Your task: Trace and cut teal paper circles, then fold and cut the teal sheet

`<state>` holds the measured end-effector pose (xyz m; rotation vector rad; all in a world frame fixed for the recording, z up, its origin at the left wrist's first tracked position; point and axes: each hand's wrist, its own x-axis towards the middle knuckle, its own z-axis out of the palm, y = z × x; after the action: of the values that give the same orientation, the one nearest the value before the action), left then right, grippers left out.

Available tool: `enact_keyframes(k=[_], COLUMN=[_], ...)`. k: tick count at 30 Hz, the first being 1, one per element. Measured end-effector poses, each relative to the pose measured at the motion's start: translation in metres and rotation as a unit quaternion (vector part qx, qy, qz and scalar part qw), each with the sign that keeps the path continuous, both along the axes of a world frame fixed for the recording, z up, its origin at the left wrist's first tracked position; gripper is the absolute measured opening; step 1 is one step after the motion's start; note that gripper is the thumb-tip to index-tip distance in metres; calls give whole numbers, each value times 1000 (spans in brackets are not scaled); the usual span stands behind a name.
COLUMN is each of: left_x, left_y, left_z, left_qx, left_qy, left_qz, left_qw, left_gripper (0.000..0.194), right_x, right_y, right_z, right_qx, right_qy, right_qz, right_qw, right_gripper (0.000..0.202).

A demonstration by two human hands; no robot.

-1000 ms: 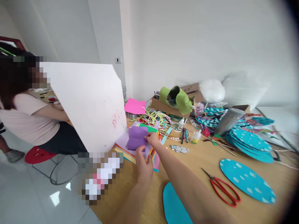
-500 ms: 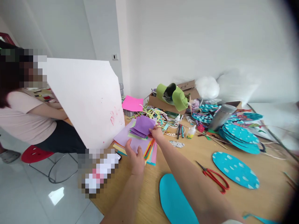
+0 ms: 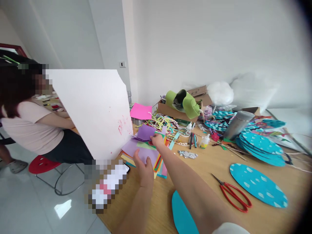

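Observation:
Pinched at its right edge, a dark purple paper piece [image 3: 146, 132] is in my right hand [image 3: 157, 141], above a stack of coloured sheets. A large lilac sheet [image 3: 131, 147] tops most of that stack, with light green paper [image 3: 146, 146] lying on it. My left hand [image 3: 143, 165] hovers at the near edge of the stack, fingers apart and nothing in them. Below my right forearm lies a plain blue oval [image 3: 182, 214], partly hidden by the arm. Red-handled scissors [image 3: 231, 193] rest to the right, beside a spotted blue oval [image 3: 258, 185].
A white board [image 3: 95, 107] stands at the left, between the table and a seated person [image 3: 31, 130]. A phone [image 3: 126, 168] lies near the left edge. Behind are a glue bottle [image 3: 204, 142], pens, a steel flask [image 3: 239, 125], stacked blue ovals and a cardboard box [image 3: 168, 111].
My right hand has shifted the purple paper left over the stack, uncovering more light green paper. The view has moved slightly, with table items now lower and further right.

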<state>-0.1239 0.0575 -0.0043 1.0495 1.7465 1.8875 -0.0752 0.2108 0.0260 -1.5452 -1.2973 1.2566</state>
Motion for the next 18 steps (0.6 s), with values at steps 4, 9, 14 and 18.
enact_keyframes(k=[4, 9, 14, 18], left_x=[-2, -9, -30, -32], left_y=[0, -4, 0, 1], left_z=[3, 18, 25, 30], left_qx=[-3, 36, 12, -41], left_qy=[0, -72, -222, -318], left_qz=[-3, 29, 38, -61], left_qw=[1000, 996, 974, 945], left_gripper=[49, 42, 48, 56], right_x=[-3, 0, 37, 88], right_y=[-1, -13, -41, -74], right_z=[2, 7, 21, 30], right_qx=[-17, 16, 75, 89], right_qy=[-10, 3, 42, 64], right_qz=[28, 37, 75, 133], right_qw=[999, 999, 994, 985], right_gripper=[33, 34, 24, 19])
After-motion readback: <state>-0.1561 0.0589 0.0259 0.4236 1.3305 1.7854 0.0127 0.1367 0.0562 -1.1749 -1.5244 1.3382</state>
